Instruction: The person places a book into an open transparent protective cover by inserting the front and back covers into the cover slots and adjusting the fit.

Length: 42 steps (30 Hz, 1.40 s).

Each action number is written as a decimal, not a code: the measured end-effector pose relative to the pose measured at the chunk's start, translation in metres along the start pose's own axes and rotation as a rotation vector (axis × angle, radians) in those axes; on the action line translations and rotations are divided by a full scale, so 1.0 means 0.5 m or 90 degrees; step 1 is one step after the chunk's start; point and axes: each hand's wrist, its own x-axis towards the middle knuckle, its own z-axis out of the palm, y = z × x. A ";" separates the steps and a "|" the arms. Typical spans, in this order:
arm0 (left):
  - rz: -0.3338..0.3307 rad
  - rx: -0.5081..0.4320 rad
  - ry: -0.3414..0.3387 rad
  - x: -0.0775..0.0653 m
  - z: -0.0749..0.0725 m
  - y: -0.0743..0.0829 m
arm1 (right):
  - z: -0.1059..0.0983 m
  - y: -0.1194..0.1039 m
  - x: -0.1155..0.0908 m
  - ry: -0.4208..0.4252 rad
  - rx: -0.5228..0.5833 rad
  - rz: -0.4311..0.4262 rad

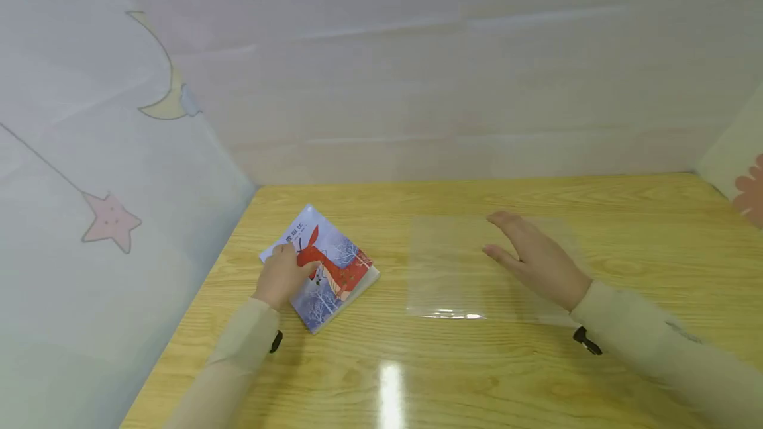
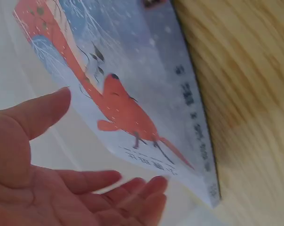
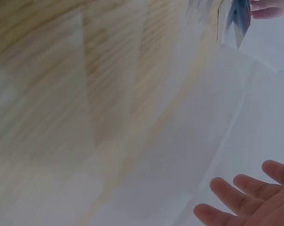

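Observation:
A picture book [image 1: 334,253] with a red deer on its blue cover lies slanted on the left of the table. Over its left part is my left hand [image 1: 283,277], thumb apart from loosely bent fingers. In the left wrist view that hand [image 2: 81,174] grips nothing, its fingertips close to the cover [image 2: 137,70]. To the right, a clear plastic book cover [image 1: 447,270] is spread flat, hard to see except for its shiny lower edge. My right hand [image 1: 539,260] hovers over its right half, fingers extended and thumb spread, holding nothing.
The wood-grain table [image 1: 381,363] ends at a pale cloth wall [image 1: 417,85] behind. Another wall with a pink star [image 1: 112,222] and a moon borders the left side. A pink flower shape [image 1: 750,192] shows on the right wall.

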 end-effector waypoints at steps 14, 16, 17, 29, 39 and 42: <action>-0.157 -0.040 -0.001 0.026 -0.010 -0.098 | 0.076 -0.044 0.062 -0.052 0.113 0.023; -0.164 -0.053 -0.005 0.028 -0.010 -0.102 | 0.086 -0.049 0.071 -0.062 0.144 0.032; -0.169 -0.058 -0.011 0.026 -0.013 -0.100 | 0.092 -0.052 0.075 -0.066 0.159 0.035; -0.179 -0.137 -0.036 0.041 -0.013 -0.095 | 0.171 -0.108 0.143 -0.165 0.258 0.067; -0.239 -0.230 -0.114 0.064 -0.022 -0.108 | 0.227 -0.173 0.205 -0.215 0.285 0.112; -0.242 -0.253 -0.131 0.065 -0.024 -0.111 | 0.234 -0.183 0.214 -0.211 0.305 0.137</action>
